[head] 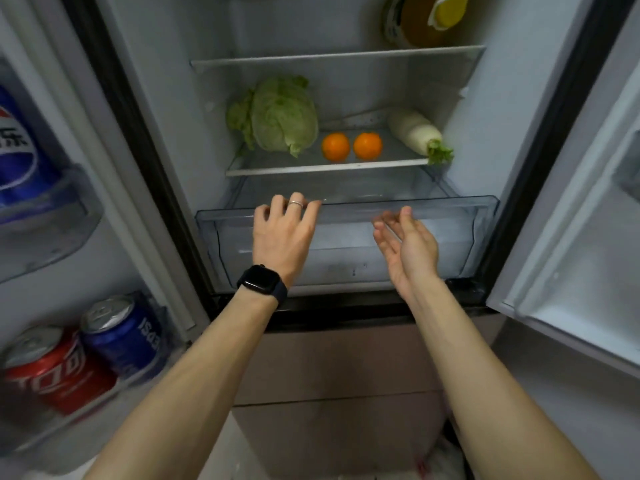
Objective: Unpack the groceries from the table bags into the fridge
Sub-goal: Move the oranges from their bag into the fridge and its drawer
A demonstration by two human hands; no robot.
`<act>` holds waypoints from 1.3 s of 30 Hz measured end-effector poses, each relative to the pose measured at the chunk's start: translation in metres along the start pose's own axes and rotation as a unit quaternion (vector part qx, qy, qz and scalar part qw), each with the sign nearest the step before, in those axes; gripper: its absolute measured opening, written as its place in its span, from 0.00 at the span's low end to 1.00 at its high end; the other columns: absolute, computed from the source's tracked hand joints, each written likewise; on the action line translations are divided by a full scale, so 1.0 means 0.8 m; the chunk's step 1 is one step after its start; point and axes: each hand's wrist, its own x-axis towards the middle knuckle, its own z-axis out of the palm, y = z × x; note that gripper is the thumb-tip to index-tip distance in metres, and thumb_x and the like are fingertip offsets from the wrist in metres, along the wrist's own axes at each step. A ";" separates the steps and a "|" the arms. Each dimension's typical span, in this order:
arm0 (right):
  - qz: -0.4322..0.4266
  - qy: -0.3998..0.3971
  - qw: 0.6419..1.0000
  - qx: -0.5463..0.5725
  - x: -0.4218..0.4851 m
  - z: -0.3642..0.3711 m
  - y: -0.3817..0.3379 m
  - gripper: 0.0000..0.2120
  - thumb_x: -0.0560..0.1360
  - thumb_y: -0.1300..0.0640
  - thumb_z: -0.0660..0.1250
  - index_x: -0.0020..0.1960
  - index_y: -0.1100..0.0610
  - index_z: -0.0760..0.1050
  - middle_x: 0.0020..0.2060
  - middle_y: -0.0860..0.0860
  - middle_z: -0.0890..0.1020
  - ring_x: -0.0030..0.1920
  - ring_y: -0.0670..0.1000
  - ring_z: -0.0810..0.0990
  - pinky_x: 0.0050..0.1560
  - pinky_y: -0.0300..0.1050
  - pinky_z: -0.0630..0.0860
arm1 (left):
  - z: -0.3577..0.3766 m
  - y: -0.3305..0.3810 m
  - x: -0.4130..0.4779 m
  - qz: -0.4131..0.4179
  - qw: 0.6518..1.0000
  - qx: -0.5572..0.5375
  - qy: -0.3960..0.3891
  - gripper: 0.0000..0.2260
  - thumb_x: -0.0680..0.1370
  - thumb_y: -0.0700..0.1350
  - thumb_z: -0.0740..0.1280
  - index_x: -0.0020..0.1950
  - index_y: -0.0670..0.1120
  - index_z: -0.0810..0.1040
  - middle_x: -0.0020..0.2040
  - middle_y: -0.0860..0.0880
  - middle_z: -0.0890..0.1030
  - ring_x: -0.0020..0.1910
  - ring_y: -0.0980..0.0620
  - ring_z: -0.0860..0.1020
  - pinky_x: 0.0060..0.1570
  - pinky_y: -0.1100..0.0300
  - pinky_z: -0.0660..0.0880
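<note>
The single head view looks forward and down, close into the open fridge (346,98) at arm's reach.

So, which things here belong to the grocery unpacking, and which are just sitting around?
Job: left hand at the rim of the crisper drawer; right hand, open, holding nothing; on the shelf above, probably unpacked groceries: cabbage, two oranges, white radish.
Just there: red can, blue can, big blue bottle in the door bins; jug with yellow lid on the upper shelf.
</note>
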 end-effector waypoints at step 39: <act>-0.235 -0.186 0.617 -0.728 0.126 0.086 -0.101 0.22 0.76 0.49 0.70 0.68 0.52 0.73 0.65 0.53 0.78 0.65 0.55 0.76 0.63 0.47 0.72 | 0.043 -0.030 0.191 -0.107 0.894 -0.317 -0.298 0.31 0.77 0.52 0.69 0.77 0.50 0.64 0.71 0.40 0.70 0.70 0.42 0.70 0.67 0.55 0.67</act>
